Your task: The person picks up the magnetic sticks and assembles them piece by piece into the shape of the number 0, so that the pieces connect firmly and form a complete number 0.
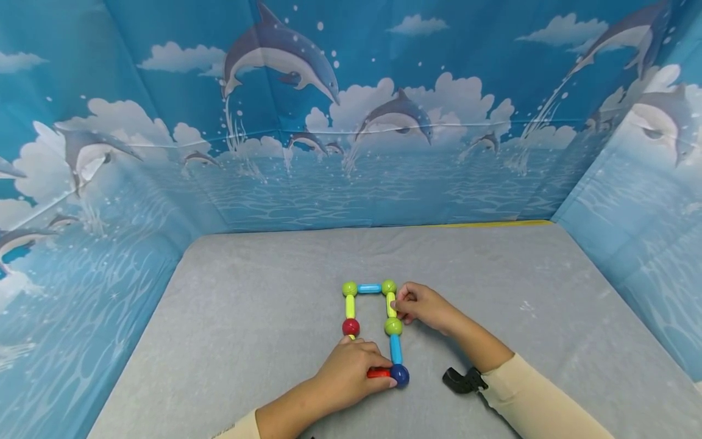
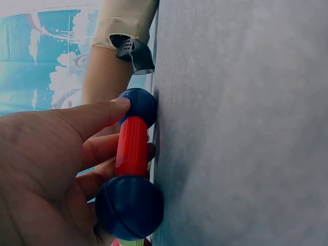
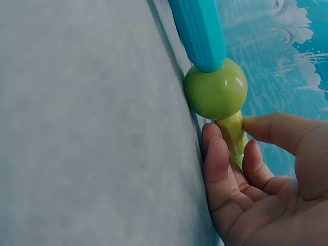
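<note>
A closed frame of toy building rods and balls lies on the grey cloth. My left hand (image 1: 351,375) grips its near side, the red rod (image 2: 131,146). The thumb presses the blue ball (image 1: 400,375) at the right corner; fingers curl behind the rod. Another blue ball (image 2: 129,207) at the rod's other end shows in the left wrist view, hidden by the hand in the head view. On the right side, my right hand (image 1: 425,306) pinches the yellow-green rod (image 1: 391,305) between thumb and fingers, just beyond a green ball (image 1: 393,326). A blue rod (image 1: 396,349) joins that ball to the blue corner ball.
The frame's far side is a light-blue rod (image 1: 369,288) between two green balls. A red ball (image 1: 351,328) is on its left side, below a yellow-green rod (image 1: 350,306). A black wrist mount (image 1: 464,380) sits by the right sleeve. Dolphin-print curtains (image 1: 356,189) surround the table.
</note>
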{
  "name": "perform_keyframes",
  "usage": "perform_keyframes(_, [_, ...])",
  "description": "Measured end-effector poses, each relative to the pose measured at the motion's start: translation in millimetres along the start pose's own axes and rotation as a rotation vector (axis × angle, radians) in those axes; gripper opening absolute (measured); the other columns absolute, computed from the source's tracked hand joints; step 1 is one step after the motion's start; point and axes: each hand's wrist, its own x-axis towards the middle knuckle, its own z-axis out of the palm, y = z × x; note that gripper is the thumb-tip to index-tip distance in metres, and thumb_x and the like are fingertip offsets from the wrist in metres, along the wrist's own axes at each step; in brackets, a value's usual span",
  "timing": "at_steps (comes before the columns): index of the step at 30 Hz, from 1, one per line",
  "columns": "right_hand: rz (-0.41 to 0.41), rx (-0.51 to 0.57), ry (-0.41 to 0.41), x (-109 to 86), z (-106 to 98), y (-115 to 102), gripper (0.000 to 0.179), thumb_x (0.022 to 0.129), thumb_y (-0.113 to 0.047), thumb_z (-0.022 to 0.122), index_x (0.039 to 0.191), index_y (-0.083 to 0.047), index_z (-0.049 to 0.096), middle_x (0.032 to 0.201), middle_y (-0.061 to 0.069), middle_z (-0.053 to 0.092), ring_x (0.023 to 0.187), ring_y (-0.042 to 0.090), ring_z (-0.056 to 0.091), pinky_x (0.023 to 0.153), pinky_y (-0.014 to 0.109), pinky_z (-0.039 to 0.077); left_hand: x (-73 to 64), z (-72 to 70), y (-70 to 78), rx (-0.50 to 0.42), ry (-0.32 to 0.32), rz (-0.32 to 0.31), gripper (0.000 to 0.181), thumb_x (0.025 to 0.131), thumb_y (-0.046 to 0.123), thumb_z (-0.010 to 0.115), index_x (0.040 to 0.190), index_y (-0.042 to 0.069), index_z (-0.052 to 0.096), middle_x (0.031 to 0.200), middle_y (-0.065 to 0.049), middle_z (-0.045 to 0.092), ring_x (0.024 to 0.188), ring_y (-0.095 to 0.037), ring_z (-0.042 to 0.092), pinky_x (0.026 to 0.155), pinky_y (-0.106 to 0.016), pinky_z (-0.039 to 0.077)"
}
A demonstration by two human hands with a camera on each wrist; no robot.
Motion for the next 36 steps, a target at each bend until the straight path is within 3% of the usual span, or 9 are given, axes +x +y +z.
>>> perform_keyframes(12, [0.007,-0.037,0.03,1.2,2,3,0.023,0.097,-0.022,0.068,0.095,-0.002,0.057,0.086,0.008,0.069,0.074,0.017,0.064,0.066,0.031,0.056,-0.4,-0.9,-0.7,0.003,0.012,0.004,0.031,0.089,0.05,0.073,0.108,0.027,0.08,0.09,0.019,0.07,0.085,0.005,0.056,0.076,-0.02,0.033])
perform_keyframes(24, [0.026,-0.04,0.057,2.0,2,5,0.024,0.096,-0.023,0.07,0.093,-0.003,0.057,0.084,0.007,0.067,0.071,0.018,0.063,0.065,0.031,0.056,0.6,-5.9,0.6,-0.022,-0.018,-0.031,0.03,0.088,0.049,0.075,0.108,0.027,0.079,0.091,0.02,0.069,0.086,0.006,0.056,0.079,-0.021,0.035])
perform_keyframes(31, [-0.001,0.0,0.04,0.5,0,4,0.031,0.097,-0.023,0.069,0.108,0.0,0.053,0.091,0.01,0.064,0.076,0.019,0.064,0.068,0.032,0.057,1.6,-12.4,-3.8,-0.17,0.047,-0.044,0.021,0.091,0.035,0.077,0.106,0.021,0.079,0.09,0.014,0.07,0.082,0.003,0.059,0.074,-0.011,0.044])
perform_keyframes(36, [-0.072,0.054,-0.006,0.3,-2,7,0.036,0.097,-0.017,0.066,0.12,0.004,0.048,0.097,0.013,0.057,0.081,0.019,0.063,0.07,0.032,0.058,2.5,-24.1,-9.0,-0.241,0.075,-0.109,0.02,0.092,0.031,0.076,0.107,0.019,0.079,0.096,0.01,0.07,0.088,-0.003,0.061,0.077,-0.016,0.049])
